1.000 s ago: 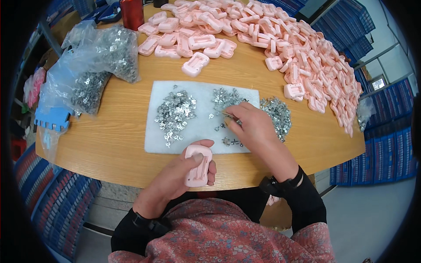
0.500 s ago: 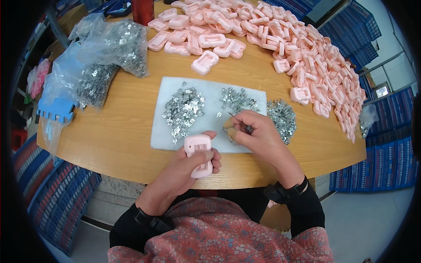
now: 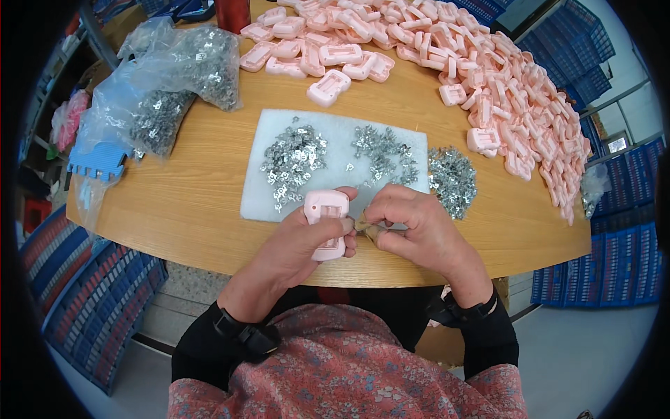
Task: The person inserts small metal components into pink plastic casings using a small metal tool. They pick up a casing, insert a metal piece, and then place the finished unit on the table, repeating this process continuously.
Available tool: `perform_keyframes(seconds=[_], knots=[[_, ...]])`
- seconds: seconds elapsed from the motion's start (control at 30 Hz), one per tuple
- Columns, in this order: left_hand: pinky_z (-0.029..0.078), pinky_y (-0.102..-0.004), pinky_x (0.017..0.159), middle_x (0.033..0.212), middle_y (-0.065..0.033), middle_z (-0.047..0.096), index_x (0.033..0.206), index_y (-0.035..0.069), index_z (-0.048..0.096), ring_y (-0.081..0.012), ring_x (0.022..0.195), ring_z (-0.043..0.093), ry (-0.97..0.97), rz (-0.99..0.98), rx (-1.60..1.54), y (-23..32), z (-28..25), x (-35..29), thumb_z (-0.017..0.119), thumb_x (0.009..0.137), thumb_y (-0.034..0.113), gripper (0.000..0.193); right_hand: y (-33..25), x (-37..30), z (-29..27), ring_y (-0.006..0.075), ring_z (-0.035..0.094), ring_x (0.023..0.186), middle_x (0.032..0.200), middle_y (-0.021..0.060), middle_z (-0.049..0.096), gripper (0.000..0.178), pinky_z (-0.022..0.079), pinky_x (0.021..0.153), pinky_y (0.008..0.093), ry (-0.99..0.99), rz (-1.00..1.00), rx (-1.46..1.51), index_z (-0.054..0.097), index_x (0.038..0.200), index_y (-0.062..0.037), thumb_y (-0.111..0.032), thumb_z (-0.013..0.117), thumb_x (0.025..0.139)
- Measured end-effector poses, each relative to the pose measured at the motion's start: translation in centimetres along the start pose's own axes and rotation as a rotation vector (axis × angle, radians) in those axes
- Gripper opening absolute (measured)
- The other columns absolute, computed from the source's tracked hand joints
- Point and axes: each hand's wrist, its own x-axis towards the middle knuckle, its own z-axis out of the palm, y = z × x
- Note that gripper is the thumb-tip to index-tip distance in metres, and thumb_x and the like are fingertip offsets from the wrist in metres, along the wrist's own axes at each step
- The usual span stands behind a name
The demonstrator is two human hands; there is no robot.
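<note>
My left hand [image 3: 296, 244] is wrapped round a pink plastic casing [image 3: 328, 199], its recessed side up and the thumb lying across it. Close against its right edge is my right hand [image 3: 422, 227], fingers pinched together. Tan covers [image 3: 368, 228] show on its fingertips. A thin dark tool is mostly hidden in those fingers; only a bit shows. Beyond both hands lies a white foam sheet [image 3: 255, 195], bearing a larger heap of small metal clips [image 3: 293, 157] on its left and a heap of small metal pieces [image 3: 380, 153] on its right.
Another heap of small metal parts [image 3: 452, 183] sits right of the foam on the wooden table [image 3: 202, 181]. Many pink casings [image 3: 481, 84] cover the far and right side. Clear bags of metal parts [image 3: 202, 66] and a blue foam piece [image 3: 98, 160] lie left. Blue crates [image 3: 600, 265] stand around.
My right hand has come left and down to the casing's right edge; the tool tip that stuck out is no longer plain. My left hand has lifted the casing slightly up and right in view.
</note>
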Motion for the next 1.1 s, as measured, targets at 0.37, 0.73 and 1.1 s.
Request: perform_keyframes(seconds=[0.37,0.73,1.1], knots=[[0.057,-0.0323,0.073,0.098,-0.0064,0.061,0.138,0.002,0.048,-0.0159,0.081,0.065,-0.011,-0.092,0.007,-0.3,-0.1,0.1,0.061,0.089,0.002,0.05,-0.6,-0.3,-0.2,0.0292,0.064,0.086,0.092,0.0082,0.065,0.024,0.053,0.075,0.038,-0.029,-0.102,-0.205,0.067,0.092,-0.0057,-0.001,0.069,0.069],[0.058,-0.0313,0.074,0.103,-0.0072,0.059,0.138,0.002,0.047,-0.0152,0.084,0.064,-0.021,-0.109,-0.002,-0.7,0.0,0.1,0.06,0.089,0.002,0.05,-1.0,-0.2,-0.3,0.0293,0.063,0.086,0.091,0.0077,0.066,0.023,0.053,0.074,0.0378,-0.032,-0.098,-0.194,0.064,0.09,-0.0044,0.0,0.068,0.068],[0.054,-0.0286,0.075,0.102,-0.0044,0.056,0.138,0.002,0.047,-0.0125,0.084,0.061,-0.024,0.059,0.153,-1.5,0.0,-0.1,0.064,0.088,0.003,0.052,-1.8,-0.9,0.2,0.0253,0.063,0.075,0.084,0.0102,0.064,0.021,0.052,0.069,0.0345,0.066,0.062,-0.131,0.065,0.095,-0.0027,-0.005,0.069,0.074]])
